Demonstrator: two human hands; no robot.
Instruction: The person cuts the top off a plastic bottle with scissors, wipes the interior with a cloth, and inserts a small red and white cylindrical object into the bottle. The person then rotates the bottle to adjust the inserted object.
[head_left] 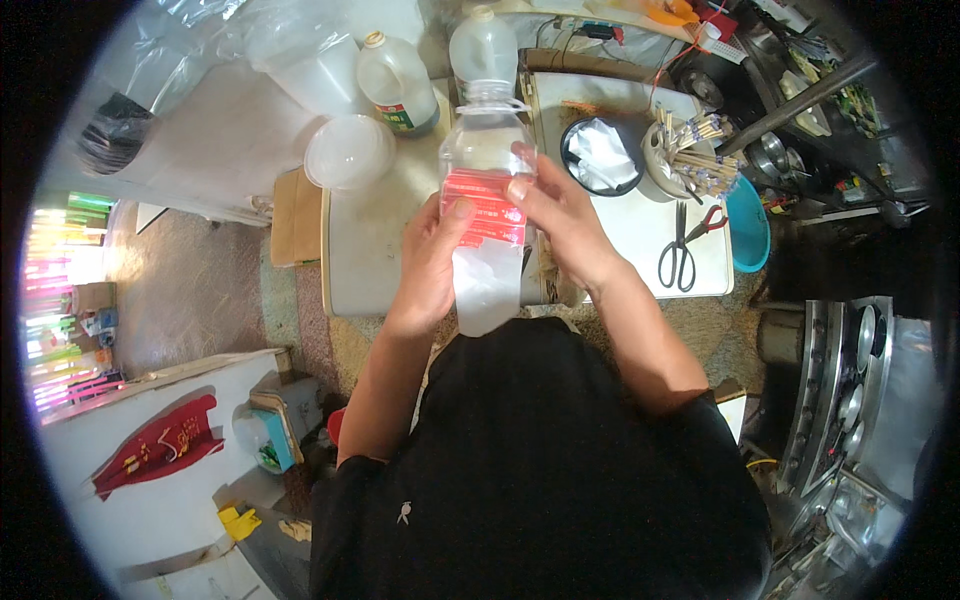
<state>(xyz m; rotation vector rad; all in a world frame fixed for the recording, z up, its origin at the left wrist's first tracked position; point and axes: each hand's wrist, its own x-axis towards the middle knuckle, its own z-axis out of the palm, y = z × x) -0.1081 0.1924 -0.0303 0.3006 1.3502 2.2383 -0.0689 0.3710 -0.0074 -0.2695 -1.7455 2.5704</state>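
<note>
A large clear plastic bottle [489,280] with a red label lies between my two hands, its ringed neck pointing away from me and its base toward my chest. My left hand [432,262] is closed on its left side, the thumb on the label. From the right, my right hand [572,226] grips it, with the thumb pressed on the label's upper right part. Some fingers of both hands are hidden behind the bottle. The lower edge of the label looks ragged.
Two jugs, one white-handled [398,90], stand at the back beside a round translucent tub [350,152]. To the right are a black bowl [602,157] with white wrapping, a container of sticks [672,170], scissors [680,250] and a teal basin [748,228] by the table edge.
</note>
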